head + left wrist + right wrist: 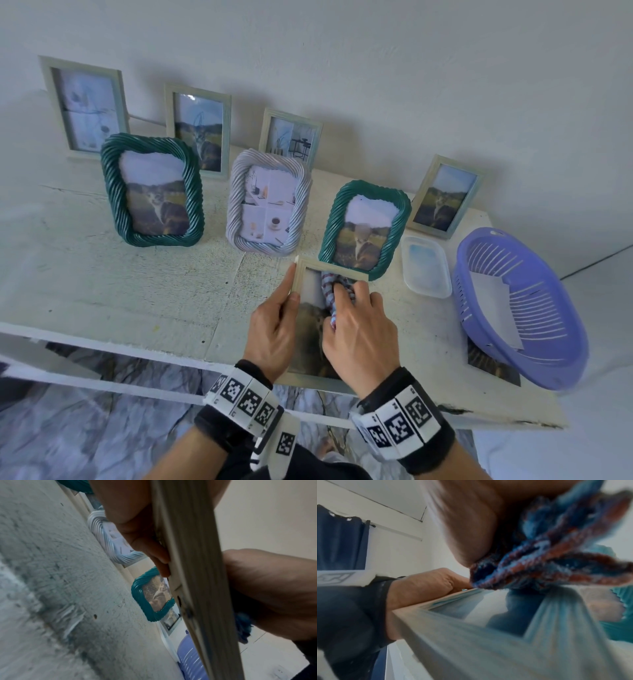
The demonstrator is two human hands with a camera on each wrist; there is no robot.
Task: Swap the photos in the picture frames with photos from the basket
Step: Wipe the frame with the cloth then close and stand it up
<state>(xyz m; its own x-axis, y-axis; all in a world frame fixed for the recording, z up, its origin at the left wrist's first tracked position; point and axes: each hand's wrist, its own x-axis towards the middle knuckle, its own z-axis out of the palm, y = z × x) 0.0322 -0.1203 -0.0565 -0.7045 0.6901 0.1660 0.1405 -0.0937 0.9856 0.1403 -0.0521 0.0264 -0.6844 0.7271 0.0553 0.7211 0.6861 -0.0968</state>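
Observation:
A pale wooden picture frame [298, 274] with a cat photo stands tilted at the table's front edge. My left hand [290, 291] grips its left side, index finger laid along the edge. My right hand [349, 291] holds a bunched blue, red and white striped cloth [329, 284] against the glass. In the left wrist view the frame's edge [197, 574] runs down the picture, with my left fingers [149, 550] behind it. The right wrist view shows the cloth [547, 555] above the frame [471, 635]. The purple basket [548, 318] at the right holds a white sheet [493, 301].
On the white table [137, 291] stand two green twisted frames [152, 190] [364, 226], a white twisted frame [269, 202] and several pale frames along the wall [198, 130]. A clear plastic tray [426, 267] lies beside the basket. A photo [493, 366] pokes out under the basket.

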